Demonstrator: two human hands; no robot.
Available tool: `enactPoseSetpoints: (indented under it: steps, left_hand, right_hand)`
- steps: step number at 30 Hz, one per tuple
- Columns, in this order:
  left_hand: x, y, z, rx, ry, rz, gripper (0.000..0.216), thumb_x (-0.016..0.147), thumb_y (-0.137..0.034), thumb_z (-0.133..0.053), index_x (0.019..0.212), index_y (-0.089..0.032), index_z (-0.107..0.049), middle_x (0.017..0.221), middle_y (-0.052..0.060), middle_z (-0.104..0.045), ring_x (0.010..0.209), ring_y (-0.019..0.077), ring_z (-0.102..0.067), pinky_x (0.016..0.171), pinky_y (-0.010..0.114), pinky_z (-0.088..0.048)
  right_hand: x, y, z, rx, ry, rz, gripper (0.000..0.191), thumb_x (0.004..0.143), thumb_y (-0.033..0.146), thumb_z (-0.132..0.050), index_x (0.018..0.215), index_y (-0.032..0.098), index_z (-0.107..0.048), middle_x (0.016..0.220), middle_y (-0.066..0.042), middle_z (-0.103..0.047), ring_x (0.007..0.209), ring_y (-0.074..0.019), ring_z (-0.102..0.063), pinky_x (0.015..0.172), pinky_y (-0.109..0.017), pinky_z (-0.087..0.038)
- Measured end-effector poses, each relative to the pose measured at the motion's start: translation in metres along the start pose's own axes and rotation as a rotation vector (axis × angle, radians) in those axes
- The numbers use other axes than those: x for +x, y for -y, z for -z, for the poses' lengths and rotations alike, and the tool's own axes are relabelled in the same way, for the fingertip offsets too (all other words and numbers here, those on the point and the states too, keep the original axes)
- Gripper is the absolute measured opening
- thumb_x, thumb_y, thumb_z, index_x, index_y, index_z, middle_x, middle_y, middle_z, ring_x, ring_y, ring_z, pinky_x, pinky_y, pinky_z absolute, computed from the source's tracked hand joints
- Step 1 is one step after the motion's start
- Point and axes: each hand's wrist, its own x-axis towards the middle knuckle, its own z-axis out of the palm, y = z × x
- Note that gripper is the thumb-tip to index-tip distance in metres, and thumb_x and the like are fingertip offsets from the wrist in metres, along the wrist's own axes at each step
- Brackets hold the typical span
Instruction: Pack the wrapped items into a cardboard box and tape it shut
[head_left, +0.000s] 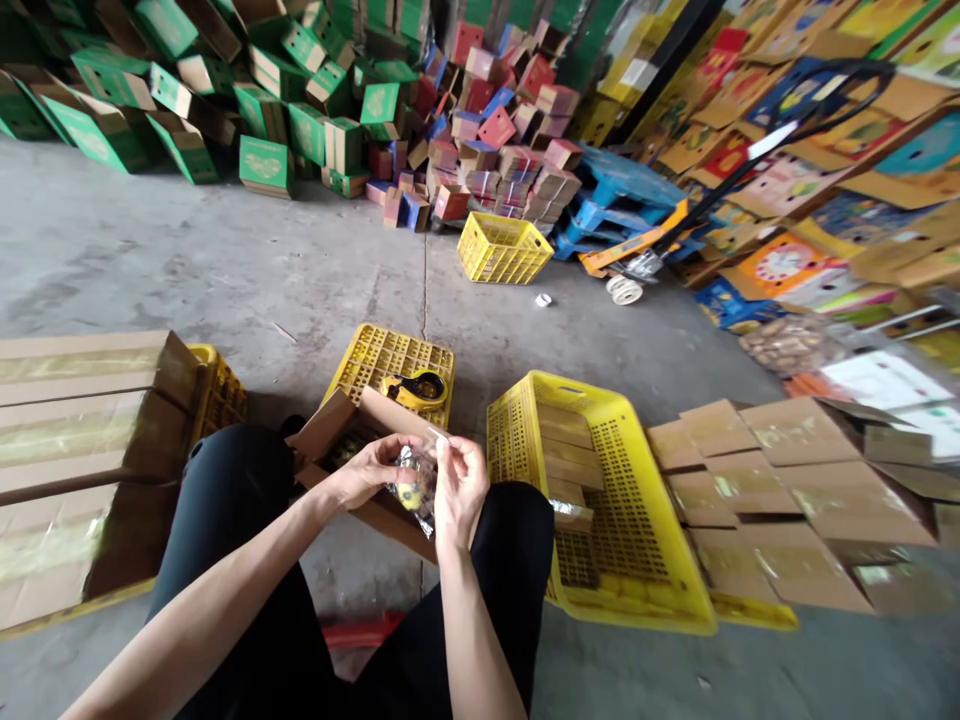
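While left hand [367, 472] and right hand [461, 480] grip a clear packet [414, 490], an open carton [324, 426] gapes below

At the far left, a block of taped cartons [67, 470] rests on a yellow crate [225, 395], just beside the person's left knee [232, 470]. Behind them, across the concrete floor [187, 250], green boxes [265, 163] lie in a loose heap.

Between the knees, the open carton leans against an upturned crate [382, 350], on which a tape dispenser [409, 391] sits. The left hand's fingers are closed on the near-left side of the clear packet, a crinkled, shiny thing with something yellow and dark inside; its exact contents are too small to tell. The packet is in the air above the carton, between the two hands. The right hand is closed too, thumb and forefinger pinching the packet's upper edge.

Farther back, red and blue boxes [499, 128] are piled behind a small yellow crate [506, 245]. To the right of the right knee [525, 520], a large yellow crate [630, 480] holds slim brown boxes [566, 440]. Beyond it stand blue pallets [626, 185] and an orange pallet jack [660, 235]. At the far right, brown cartons [810, 450] are stacked before a wall of printed boxes [795, 265].
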Motion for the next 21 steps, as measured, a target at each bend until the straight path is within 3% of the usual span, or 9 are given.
enactPoseSetpoints:
  steps: [5, 9, 15, 17, 21]
  left_hand:
    - [-0.001, -0.001, 0.002, -0.039, -0.008, 0.016, 0.052, 0.070, -0.021, -0.099, 0.118, -0.020, -0.078, 0.111, 0.007, -0.078, 0.094, 0.0217, -0.074, 0.086, 0.031, -0.056]
    - [-0.001, -0.003, 0.002, -0.057, 0.006, 0.014, 0.053, 0.071, -0.021, -0.099, 0.119, -0.019, -0.077, 0.114, 0.008, -0.077, 0.097, 0.0207, -0.074, 0.088, 0.030, -0.057]
    - [-0.004, -0.005, -0.001, -0.093, 0.014, 0.034, 0.054, 0.075, -0.020, -0.097, 0.124, -0.020, -0.075, 0.117, 0.008, -0.076, 0.102, 0.0201, -0.074, 0.093, 0.030, -0.055]
    - [-0.006, -0.006, -0.001, -0.117, 0.020, 0.048, 0.054, 0.077, -0.020, -0.095, 0.126, -0.020, -0.073, 0.119, 0.009, -0.076, 0.102, 0.0198, -0.074, 0.092, 0.029, -0.055]
    - [-0.008, -0.009, -0.006, -0.197, -0.021, 0.094, 0.053, 0.078, -0.023, -0.093, 0.127, -0.020, -0.072, 0.116, 0.008, -0.075, 0.101, 0.0200, -0.073, 0.090, 0.028, -0.055]
  right_hand:
    - [-0.008, -0.004, -0.004, -0.188, 0.018, 0.139, 0.034, 0.101, 0.052, -0.066, 0.117, 0.021, -0.068, 0.114, -0.014, -0.077, 0.101, -0.0264, -0.076, 0.084, -0.040, -0.065]
    - [-0.014, -0.009, -0.004, -0.355, 0.050, 0.341, 0.034, 0.105, 0.043, -0.062, 0.129, 0.019, -0.067, 0.124, -0.015, -0.076, 0.108, -0.0257, -0.077, 0.081, -0.036, -0.068]
    - [-0.018, -0.008, 0.004, -0.649, 0.050, 0.578, 0.045, 0.107, 0.037, -0.060, 0.148, 0.017, -0.057, 0.139, -0.019, -0.070, 0.129, -0.0297, -0.069, 0.107, -0.045, -0.060]
    - [-0.019, -0.006, 0.008, -0.689, 0.046, 0.565, 0.049, 0.107, 0.039, -0.060, 0.150, 0.016, -0.055, 0.138, -0.020, -0.070, 0.124, -0.0293, -0.072, 0.103, -0.043, -0.061]
    - [-0.020, -0.007, 0.011, -0.691, 0.044, 0.517, 0.052, 0.108, 0.038, -0.060, 0.154, 0.014, -0.052, 0.138, -0.020, -0.070, 0.093, -0.0223, -0.078, 0.087, -0.034, -0.065]
